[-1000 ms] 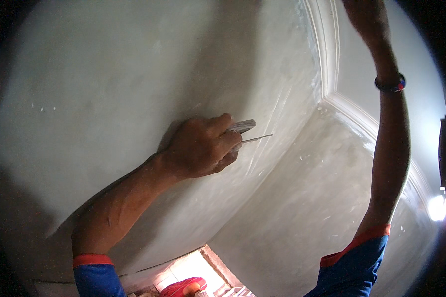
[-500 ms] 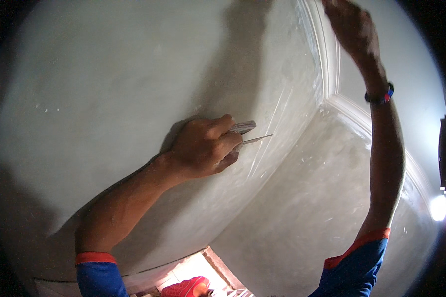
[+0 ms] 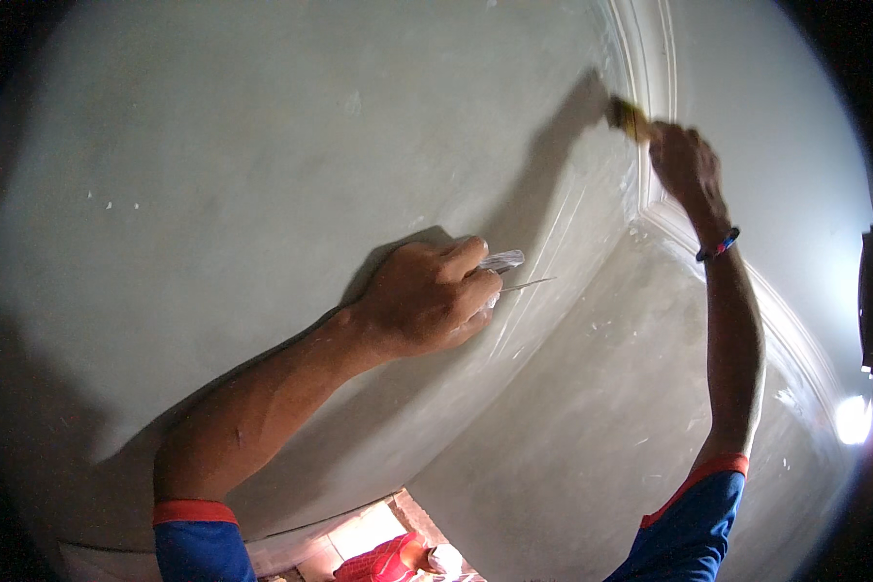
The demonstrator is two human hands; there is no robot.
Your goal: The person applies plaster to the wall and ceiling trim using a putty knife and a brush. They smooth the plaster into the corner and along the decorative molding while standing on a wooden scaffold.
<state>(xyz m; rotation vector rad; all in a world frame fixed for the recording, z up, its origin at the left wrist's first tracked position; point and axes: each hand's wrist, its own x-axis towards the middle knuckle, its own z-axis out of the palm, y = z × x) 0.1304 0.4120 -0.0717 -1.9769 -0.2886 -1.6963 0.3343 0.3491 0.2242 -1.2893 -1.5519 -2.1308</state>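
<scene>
My right hand (image 3: 687, 167) is raised near the moulding and closed around a short brush (image 3: 630, 118) with a dark tip and a yellowish part, slightly blurred. Its tip lies by the wall just below the moulding. A dark wristband with red and blue (image 3: 717, 244) circles that wrist. Lower and to the left, my left hand (image 3: 427, 296) is against the plaster wall (image 3: 262, 175), fingers closed on a whitish-smeared tool (image 3: 502, 260). A thin blade-like edge (image 3: 530, 284) also sticks out from between its fingers; whether both belong to one tool I cannot tell.
White moulding (image 3: 647, 58) runs along the ceiling (image 3: 757, 107) and turns at the wall corner. A bright lamp (image 3: 854, 420) glows at the right. Below, a person in red (image 3: 378, 563) shows near a lit opening (image 3: 369, 529). Pale lines (image 3: 543, 262) mark the wall.
My right hand has come down and slightly left, bringing the brush into view by the moulding. My left hand appears a little farther right, still holding its tool. The view has shifted slightly.
</scene>
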